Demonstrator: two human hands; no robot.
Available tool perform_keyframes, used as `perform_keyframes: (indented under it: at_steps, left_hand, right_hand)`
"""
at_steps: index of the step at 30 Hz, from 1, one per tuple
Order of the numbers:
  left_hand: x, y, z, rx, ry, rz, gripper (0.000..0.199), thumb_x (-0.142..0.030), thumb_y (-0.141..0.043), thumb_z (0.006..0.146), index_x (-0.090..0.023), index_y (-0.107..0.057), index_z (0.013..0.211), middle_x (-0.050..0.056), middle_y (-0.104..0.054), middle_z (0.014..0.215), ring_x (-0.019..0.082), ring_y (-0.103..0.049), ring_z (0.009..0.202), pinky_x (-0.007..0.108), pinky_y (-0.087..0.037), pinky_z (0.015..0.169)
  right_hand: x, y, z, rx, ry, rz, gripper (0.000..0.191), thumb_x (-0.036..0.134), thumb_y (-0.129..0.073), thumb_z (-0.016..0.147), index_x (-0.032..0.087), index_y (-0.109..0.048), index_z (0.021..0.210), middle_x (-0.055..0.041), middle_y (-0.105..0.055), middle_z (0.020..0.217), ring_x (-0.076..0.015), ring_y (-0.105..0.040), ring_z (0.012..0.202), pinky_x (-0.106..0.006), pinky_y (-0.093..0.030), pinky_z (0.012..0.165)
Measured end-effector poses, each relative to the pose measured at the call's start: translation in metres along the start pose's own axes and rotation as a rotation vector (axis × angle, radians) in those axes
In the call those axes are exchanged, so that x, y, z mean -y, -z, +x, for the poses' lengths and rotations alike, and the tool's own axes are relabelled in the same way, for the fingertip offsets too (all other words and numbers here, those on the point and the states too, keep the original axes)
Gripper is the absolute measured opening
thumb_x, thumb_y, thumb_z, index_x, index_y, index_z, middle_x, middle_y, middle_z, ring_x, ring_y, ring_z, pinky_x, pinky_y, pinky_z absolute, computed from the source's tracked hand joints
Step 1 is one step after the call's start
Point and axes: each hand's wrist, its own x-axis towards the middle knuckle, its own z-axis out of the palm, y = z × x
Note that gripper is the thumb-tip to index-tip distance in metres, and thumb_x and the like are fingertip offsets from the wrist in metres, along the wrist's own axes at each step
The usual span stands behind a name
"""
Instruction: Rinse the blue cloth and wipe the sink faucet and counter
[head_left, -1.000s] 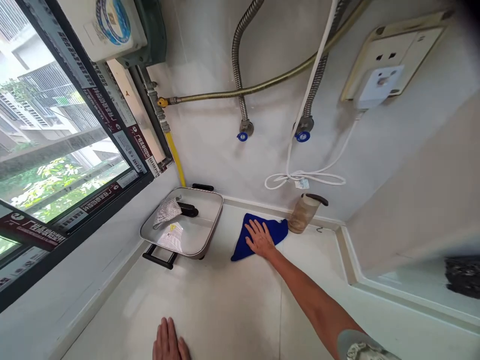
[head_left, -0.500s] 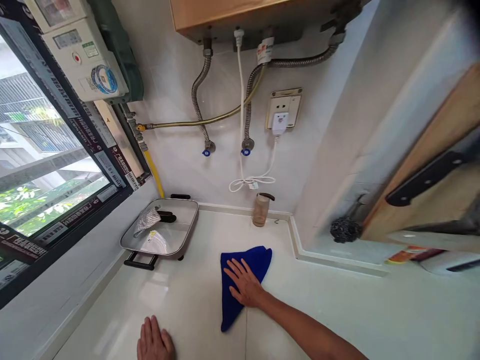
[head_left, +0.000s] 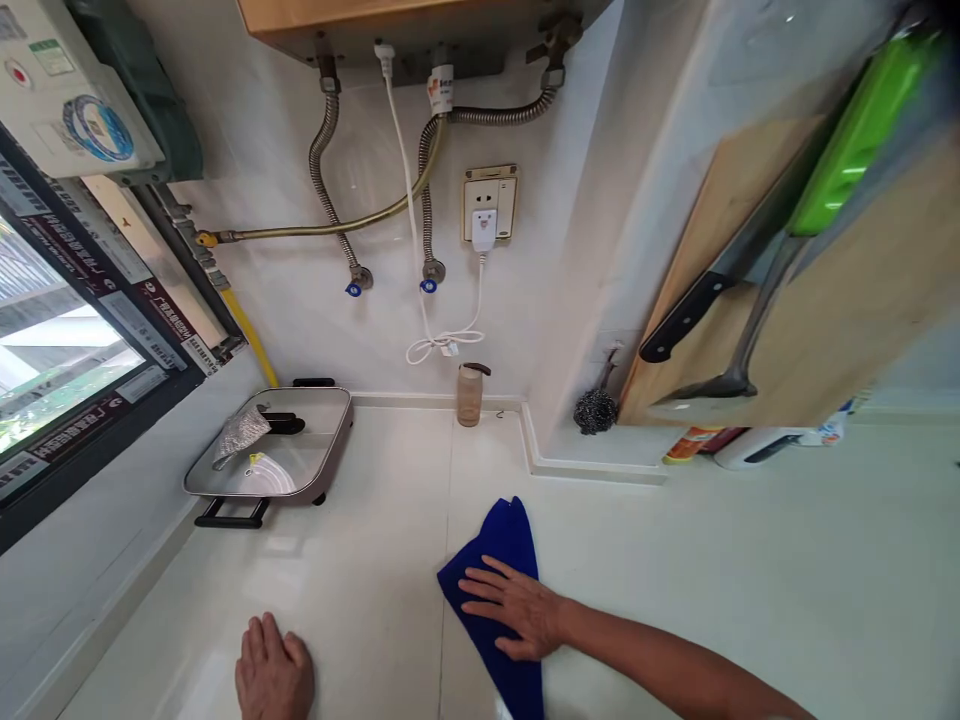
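Observation:
On the white tiled countertop [head_left: 360, 610], a dark blue cloth [head_left: 501, 540] lies spread in a rough triangle. My right hand [head_left: 521, 605] rests flat on it, fingers spread and pointing left, pressing rather than gripping. To the left, my left hand [head_left: 274, 668] lies flat on the bare counter with its fingers stretched out and close together. It touches no object besides the counter.
A rectangular electric pan [head_left: 341, 440] with black handles stands at the back left. Near the back wall are a small brownish bottle [head_left: 469, 398] and a wall socket [head_left: 489, 205]. At right hang a steel scourer [head_left: 596, 411], a knife [head_left: 686, 315] and a wooden board [head_left: 817, 350].
My right hand and the cloth have slid right and nearer to me, and the cloth has turned. My view has swung right, showing more of the hanging utensils. The left hand stays flat.

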Motion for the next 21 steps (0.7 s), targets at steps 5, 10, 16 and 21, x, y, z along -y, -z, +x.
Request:
perform_keyframes:
  at_steps: [5, 10, 16, 21]
  left_hand:
    - [-0.001, 0.001, 0.003, -0.003, -0.011, 0.010, 0.073, -0.038, -0.017, 0.090, 0.008, -0.041, 0.141, 0.029, -0.039, 0.153, 0.037, -0.031, 0.147, 0.053, -0.029, 0.119]
    - [0.001, -0.003, 0.004, -0.005, -0.012, 0.015, 0.073, -0.038, -0.019, 0.088, 0.007, -0.042, 0.141, 0.028, -0.039, 0.153, 0.037, -0.030, 0.148, 0.053, -0.028, 0.119]
    - [0.002, -0.005, 0.005, 0.013, -0.015, 0.016, 0.074, -0.039, -0.017, 0.088, 0.007, -0.041, 0.141, 0.030, -0.039, 0.153, 0.037, -0.028, 0.149, 0.054, -0.028, 0.119]
    - [-0.001, -0.004, 0.005, 0.028, -0.011, 0.024, 0.077, -0.041, -0.014, 0.089, 0.008, -0.039, 0.142, 0.030, -0.037, 0.153, 0.038, -0.029, 0.148, 0.055, -0.026, 0.119]
  right_hand:
    - [-0.007, 0.024, -0.046, 0.067, -0.077, -0.024, 0.074, 0.038, -0.046, 0.091, 0.028, -0.012, 0.156, -0.0067, -0.021, 0.163, -0.0248, -0.011, 0.152, -0.062, -0.009, 0.123]
    - [0.006, -0.008, -0.044, -0.275, -0.530, -0.263, 0.066, 0.034, -0.036, 0.097, 0.026, -0.010, 0.157, -0.0089, -0.010, 0.165, -0.0298, -0.008, 0.152, -0.064, -0.018, 0.122]
    - [0.004, -0.041, -0.013, -0.407, -0.801, -0.402, 0.071, 0.032, -0.040, 0.094, 0.022, -0.008, 0.157, -0.0114, -0.006, 0.164, -0.0352, -0.008, 0.152, -0.066, -0.021, 0.121]
    - [-0.012, -0.020, 0.005, -0.298, -0.669, -0.377, 0.075, 0.031, -0.045, 0.091, 0.022, -0.009, 0.157, -0.0109, -0.002, 0.165, -0.0349, -0.005, 0.152, -0.063, -0.020, 0.122]
